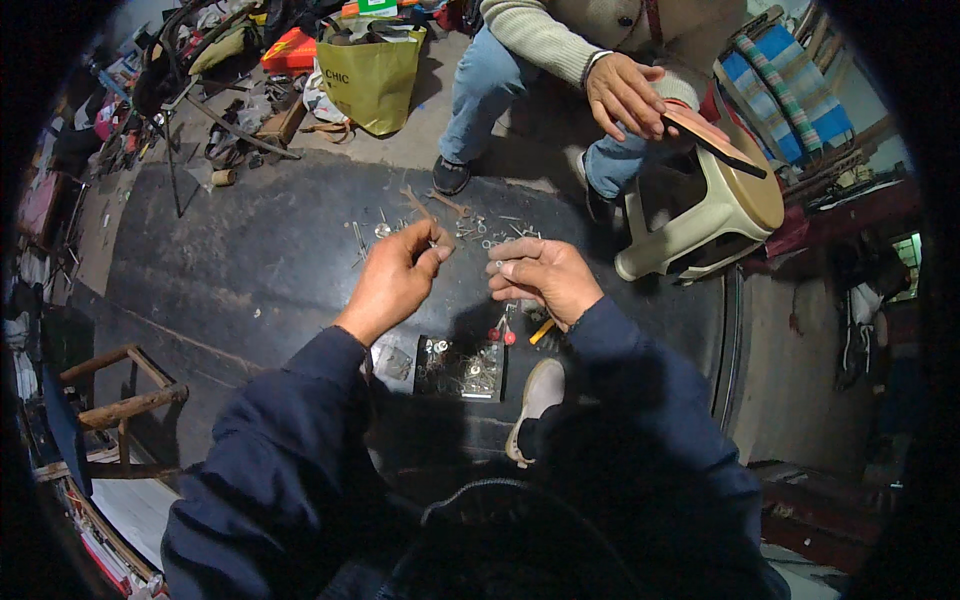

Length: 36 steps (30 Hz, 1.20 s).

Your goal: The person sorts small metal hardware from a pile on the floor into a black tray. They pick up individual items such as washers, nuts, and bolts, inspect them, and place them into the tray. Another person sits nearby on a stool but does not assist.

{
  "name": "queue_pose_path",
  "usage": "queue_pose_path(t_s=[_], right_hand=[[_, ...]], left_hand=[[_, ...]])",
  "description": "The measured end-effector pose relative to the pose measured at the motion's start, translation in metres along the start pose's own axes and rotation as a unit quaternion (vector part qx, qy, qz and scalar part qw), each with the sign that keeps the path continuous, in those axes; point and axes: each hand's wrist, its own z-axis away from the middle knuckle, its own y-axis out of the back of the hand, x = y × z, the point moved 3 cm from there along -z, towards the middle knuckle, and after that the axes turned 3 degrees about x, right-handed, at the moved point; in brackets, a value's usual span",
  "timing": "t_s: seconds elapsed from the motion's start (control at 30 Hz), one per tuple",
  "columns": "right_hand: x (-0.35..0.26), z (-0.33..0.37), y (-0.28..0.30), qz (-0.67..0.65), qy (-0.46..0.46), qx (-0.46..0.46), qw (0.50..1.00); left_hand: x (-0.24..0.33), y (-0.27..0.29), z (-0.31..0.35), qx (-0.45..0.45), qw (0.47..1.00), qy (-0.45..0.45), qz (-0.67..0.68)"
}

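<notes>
Screws (470,232) — dark mat (250,260), cluttered workshop

It was a cluttered repair workshop: screws and small metal parts (440,225) lay scattered on a dark floor mat (250,260), with tools and scrap (230,110) heaped nearby.

small part in left hand (395,280) fingers: too small | second person: cut off above chest
</notes>
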Motion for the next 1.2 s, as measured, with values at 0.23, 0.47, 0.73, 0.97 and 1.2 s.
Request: queue_pose_path(t_s=[0.23,0.47,0.73,0.97,1.2], right_hand=[[0.014,0.006,0.016,0.095,-0.008,0.007,0.995],[0.054,0.015,0.019,0.227,-0.097,-0.081,0.966],[0.071,0.015,0.029,0.355,-0.046,-0.084,0.930],[0.048,0.012,0.036,0.356,-0.015,-0.022,0.934],[0.018,0.024,0.021,0.338,0.052,-0.019,0.939]], left_hand=[[-0.016,0.027,-0.009,0.064,0.997,-0.021,-0.046],[-0.027,0.051,-0.005,0.058,0.985,0.018,-0.160],[-0.028,0.063,0.001,0.059,0.987,0.044,-0.145],[-0.038,0.081,0.000,0.025,0.978,0.185,0.095],[-0.074,0.115,0.023,0.020,0.963,0.257,0.084]])
